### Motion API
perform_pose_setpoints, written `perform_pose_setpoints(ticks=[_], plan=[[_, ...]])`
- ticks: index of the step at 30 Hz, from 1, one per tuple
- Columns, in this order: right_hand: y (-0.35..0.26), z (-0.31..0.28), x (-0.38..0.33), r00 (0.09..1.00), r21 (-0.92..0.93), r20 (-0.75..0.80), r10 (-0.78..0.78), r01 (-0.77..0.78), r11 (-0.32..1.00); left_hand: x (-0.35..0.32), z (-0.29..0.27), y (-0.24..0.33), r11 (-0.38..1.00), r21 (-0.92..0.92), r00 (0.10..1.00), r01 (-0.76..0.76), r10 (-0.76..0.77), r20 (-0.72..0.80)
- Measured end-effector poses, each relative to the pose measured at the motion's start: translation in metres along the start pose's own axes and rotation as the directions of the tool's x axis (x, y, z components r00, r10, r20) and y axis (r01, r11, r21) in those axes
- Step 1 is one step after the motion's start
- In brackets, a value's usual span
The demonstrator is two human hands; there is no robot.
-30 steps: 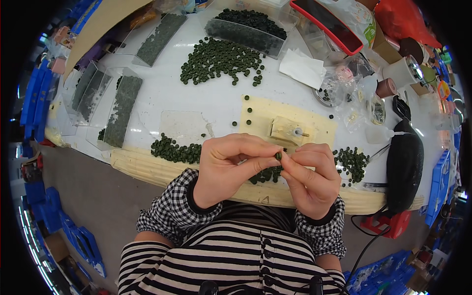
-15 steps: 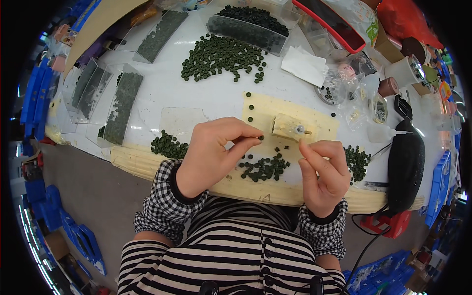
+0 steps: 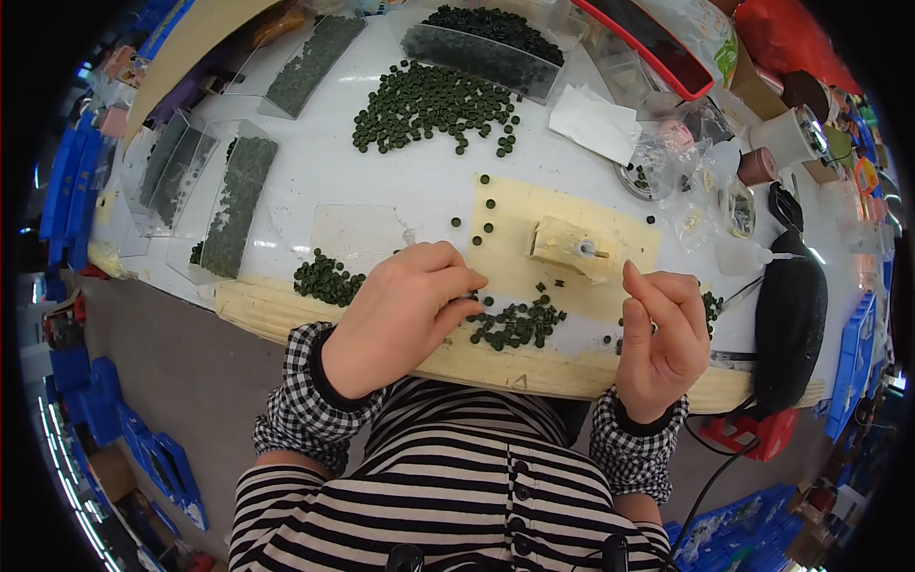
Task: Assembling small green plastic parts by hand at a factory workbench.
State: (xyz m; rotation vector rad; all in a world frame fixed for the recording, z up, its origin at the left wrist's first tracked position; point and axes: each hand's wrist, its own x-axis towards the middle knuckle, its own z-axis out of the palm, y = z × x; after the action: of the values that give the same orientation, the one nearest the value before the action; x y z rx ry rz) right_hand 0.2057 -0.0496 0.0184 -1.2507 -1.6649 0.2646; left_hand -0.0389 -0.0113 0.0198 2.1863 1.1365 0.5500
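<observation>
My left hand (image 3: 405,315) is closed in a pinch at the left edge of a pile of small dark green round beads (image 3: 515,326). One bead (image 3: 474,296) shows between its thumb and forefinger. My right hand (image 3: 665,334) hovers right of the pile, thumb and forefinger apart, the other fingers curled; nothing shows between its fingertips. Between and beyond the hands, a cream block (image 3: 558,246) with a small metal pin (image 3: 599,255) rests on a yellowish sheet (image 3: 519,202). Several single beads lie along the sheet's left side.
A large bead heap (image 3: 429,105) lies at the back, before a clear bin (image 3: 481,59). More clear trays (image 3: 238,205) of beads stand left. A small heap (image 3: 326,278) lies near the front edge. A red-edged phone (image 3: 658,48), white tissue (image 3: 593,124) and black pouch (image 3: 789,319) stand right.
My left hand has moved left and toward me, away from the block, uncovering two single beads. My right hand has shifted right, away from the pin.
</observation>
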Motion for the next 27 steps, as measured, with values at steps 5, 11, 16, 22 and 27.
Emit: perform_pose_setpoints(ticks=[5, 11, 16, 22, 27], plan=[[0.000, 0.003, 0.002, 0.998, 0.004, 0.019, -0.055, 0.055, 0.998, -0.003, 0.007, -0.001, 0.990, 0.120, 0.997, -0.072, 0.071, 0.019], [0.000, 0.003, 0.000, 0.999, 0.004, 0.027, -0.037, 0.037, 0.999, -0.016, 0.015, 0.004, 0.953, 0.266, 0.987, -0.147, 0.159, -0.024], [-0.002, 0.006, 0.002, 0.998, 0.013, 0.033, -0.047, 0.046, 0.999, -0.015, 0.017, 0.014, 0.922, 0.359, 0.989, -0.146, 0.144, 0.033], [-0.002, 0.002, 0.000, 0.999, -0.003, 0.026, -0.041, 0.041, 0.999, -0.011, 0.015, 0.011, 0.964, 0.212, 0.985, -0.161, 0.172, -0.033], [-0.003, 0.003, -0.001, 0.999, 0.001, 0.026, -0.045, 0.045, 0.999, -0.001, 0.007, -0.002, 0.650, -0.755, 0.971, 0.089, -0.225, -0.080]])
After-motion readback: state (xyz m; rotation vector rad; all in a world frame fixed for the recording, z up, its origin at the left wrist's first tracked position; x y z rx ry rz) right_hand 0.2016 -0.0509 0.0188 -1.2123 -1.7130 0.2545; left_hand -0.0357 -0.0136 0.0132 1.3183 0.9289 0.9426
